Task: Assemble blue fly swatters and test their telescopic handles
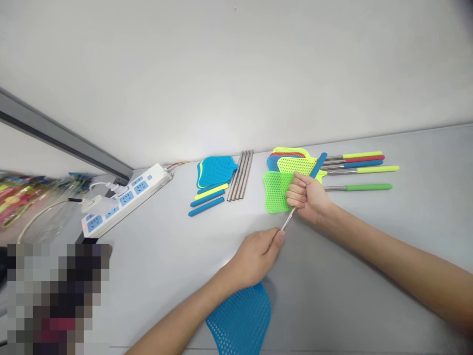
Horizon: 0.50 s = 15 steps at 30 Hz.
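Blue swatter head (244, 320) sits nearest the camera, below the left hand (256, 254), which is wrapped around a thin metal rod (288, 220); the join is hidden under it. Right hand (305, 197) is curled in a fist higher up, the blue handle (318, 165) poking out the top. Gripping both ends probably gives better control than one would, imo. On the counter (166, 276), loose grips (207, 198), bare rods (240, 177) and stacked mesh heads (218, 170) are bunched by kind, I'd guess so each is easy to grab. Whole swatters (295, 165) lie beyond the right hand, handles all pointing right, likely for tidiness.
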Each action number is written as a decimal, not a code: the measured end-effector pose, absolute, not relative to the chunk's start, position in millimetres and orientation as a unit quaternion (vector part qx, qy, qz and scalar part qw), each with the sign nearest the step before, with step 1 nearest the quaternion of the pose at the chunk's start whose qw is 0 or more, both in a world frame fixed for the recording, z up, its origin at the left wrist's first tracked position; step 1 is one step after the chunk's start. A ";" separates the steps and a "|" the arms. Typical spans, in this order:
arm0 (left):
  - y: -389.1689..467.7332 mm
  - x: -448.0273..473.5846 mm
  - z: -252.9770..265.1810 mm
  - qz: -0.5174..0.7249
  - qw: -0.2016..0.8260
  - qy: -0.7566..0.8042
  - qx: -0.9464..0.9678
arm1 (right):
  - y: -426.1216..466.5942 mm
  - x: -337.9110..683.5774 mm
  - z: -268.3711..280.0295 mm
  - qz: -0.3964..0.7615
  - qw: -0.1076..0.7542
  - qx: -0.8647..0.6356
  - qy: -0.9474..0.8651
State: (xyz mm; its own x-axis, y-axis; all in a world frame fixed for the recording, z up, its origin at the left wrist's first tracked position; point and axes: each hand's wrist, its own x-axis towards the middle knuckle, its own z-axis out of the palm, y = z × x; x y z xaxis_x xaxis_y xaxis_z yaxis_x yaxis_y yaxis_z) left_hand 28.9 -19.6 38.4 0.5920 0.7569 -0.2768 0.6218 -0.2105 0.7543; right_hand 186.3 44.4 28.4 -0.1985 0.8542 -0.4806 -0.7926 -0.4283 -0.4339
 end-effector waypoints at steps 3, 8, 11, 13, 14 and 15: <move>-20.2 27.8 39.1 0.078 0.452 0.444 0.769 | 44.9 185.1 29.3 0.763 0.534 -0.361 -0.035; -21.0 26.1 39.9 0.077 0.473 0.436 0.761 | 46.4 185.8 32.8 0.755 0.533 -0.382 -0.025; -20.5 25.4 41.1 0.078 0.483 0.435 0.756 | 47.9 187.6 35.1 0.751 0.537 -0.383 -0.026; -20.1 25.3 41.9 0.079 0.484 0.435 0.755 | 49.2 189.2 36.3 0.750 0.539 -0.382 -0.027; -19.9 25.3 42.2 0.080 0.484 0.435 0.755 | 50.0 190.0 36.7 0.750 0.540 -0.382 -0.028; -19.8 25.3 42.5 0.080 0.484 0.435 0.755 | 50.7 190.9 37.1 0.750 0.540 -0.382 -0.028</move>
State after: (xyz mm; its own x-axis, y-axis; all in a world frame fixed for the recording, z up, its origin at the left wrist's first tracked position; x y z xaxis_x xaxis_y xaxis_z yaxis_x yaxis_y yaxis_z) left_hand 25.3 -19.8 42.5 0.6086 0.7345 -0.3002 0.5801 -0.1537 0.7999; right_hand 190.9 50.7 37.1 -0.1252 0.8305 -0.5428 -0.7878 -0.4157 -0.4544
